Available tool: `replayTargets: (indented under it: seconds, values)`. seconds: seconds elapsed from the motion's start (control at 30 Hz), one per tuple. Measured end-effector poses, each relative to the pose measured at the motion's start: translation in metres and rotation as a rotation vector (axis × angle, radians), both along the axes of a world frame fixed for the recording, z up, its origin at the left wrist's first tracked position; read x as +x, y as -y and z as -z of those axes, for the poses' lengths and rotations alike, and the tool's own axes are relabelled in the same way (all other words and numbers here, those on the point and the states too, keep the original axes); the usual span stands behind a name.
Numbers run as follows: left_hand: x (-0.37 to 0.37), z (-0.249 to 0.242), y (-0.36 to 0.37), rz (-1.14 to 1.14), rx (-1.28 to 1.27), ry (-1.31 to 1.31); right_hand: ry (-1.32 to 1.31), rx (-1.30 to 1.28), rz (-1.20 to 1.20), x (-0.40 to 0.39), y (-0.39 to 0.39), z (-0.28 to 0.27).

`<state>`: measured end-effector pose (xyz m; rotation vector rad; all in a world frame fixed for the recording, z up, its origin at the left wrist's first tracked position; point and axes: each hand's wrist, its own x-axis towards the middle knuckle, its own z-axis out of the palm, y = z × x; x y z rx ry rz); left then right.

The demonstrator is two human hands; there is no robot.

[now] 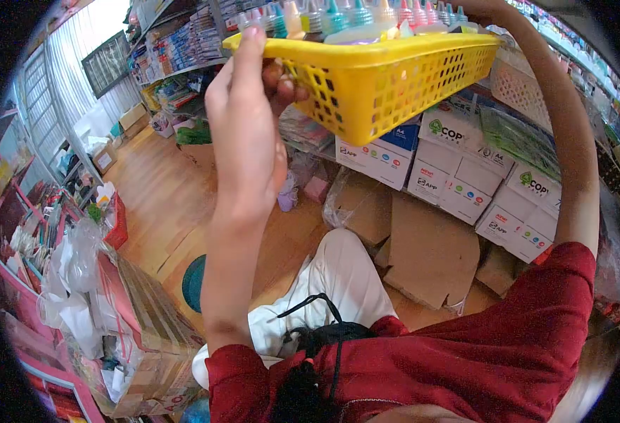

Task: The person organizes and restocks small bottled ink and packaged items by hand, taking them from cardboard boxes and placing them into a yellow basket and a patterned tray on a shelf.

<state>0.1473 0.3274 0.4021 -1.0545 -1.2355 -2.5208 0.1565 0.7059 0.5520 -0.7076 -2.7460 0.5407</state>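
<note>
A yellow perforated plastic basket [401, 84] is held up at the top of the view, slightly tilted. Several small bottles with pointed nozzles [338, 20], in teal, pink, clear and peach, stand in it. My left hand [246, 106] grips its left end, thumb up on the rim and fingers curled underneath. My right arm reaches around to the far right end, where my right hand [482, 10] holds the rim; its fingers are mostly cut off by the frame edge.
White copy-paper boxes [454, 173] sit on a low shelf at the right, with flattened cardboard [430, 247] below. A large taped carton [155, 338] stands at lower left, near a red basket [117, 222]. A dark green round object [194, 283] lies on the wooden floor [158, 233].
</note>
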Motion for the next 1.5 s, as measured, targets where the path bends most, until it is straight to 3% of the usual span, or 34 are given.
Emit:
replayTargets:
  seconds: [0.2,0.37,0.53,0.93,1.1,1.17,1.27,1.47,1.5]
  values:
    - [0.000,0.002,-0.031,0.039,0.007,-0.018,0.077,-0.025,0.131,0.007,-0.011,-0.008]
    - [-0.009,0.003,-0.041,0.021,0.031,-0.023,0.092,-0.053,0.101,-0.020,-0.052,-0.006]
    - [-0.007,0.008,-0.051,-0.022,-0.038,-0.037,0.102,-0.047,0.082,-0.015,-0.026,0.001]
    - [-0.017,0.017,-0.078,-0.001,-0.020,-0.124,0.284,-0.183,0.213,-0.054,-0.083,0.006]
    - [-0.021,0.018,-0.085,0.024,-0.033,-0.072,-0.096,0.128,0.273,-0.062,-0.114,0.034]
    - [-0.024,0.021,-0.088,0.051,-0.030,-0.064,-0.010,0.054,0.136,-0.035,-0.063,0.029]
    - [-0.022,0.022,-0.089,0.030,-0.053,-0.055,-0.089,0.221,0.246,-0.052,-0.083,0.034]
    - [-0.020,0.021,-0.092,0.039,-0.068,-0.069,0.061,0.062,0.226,-0.037,-0.053,0.029]
    - [-0.019,0.020,-0.093,0.033,-0.069,-0.071,0.041,0.048,0.147,-0.053,-0.088,0.028]
